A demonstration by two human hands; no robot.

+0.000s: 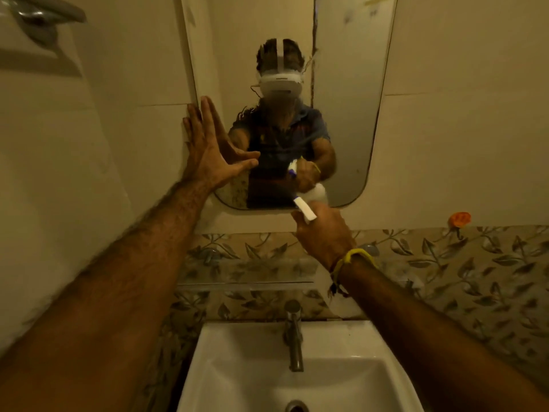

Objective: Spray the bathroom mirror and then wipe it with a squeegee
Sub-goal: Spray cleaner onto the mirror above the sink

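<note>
The bathroom mirror (344,93) hangs on the tiled wall straight ahead, with rounded lower corners. My left hand (208,150) lies flat with spread fingers against the mirror's left edge, holding nothing. My right hand (323,236) is below the mirror's lower edge, closed around a white spray bottle (306,211). Only the bottle's white nozzle head shows above my fingers, pointing up and left at the glass; its body is hidden by my hand. No squeegee is in view.
A white sink (225,352) with a metal tap (294,337) sits below. A narrow glass shelf (246,285) runs under the mirror against leaf-patterned tiles. An orange hook (459,220) sticks to the wall at right. A metal fixture (41,19) juts out top left.
</note>
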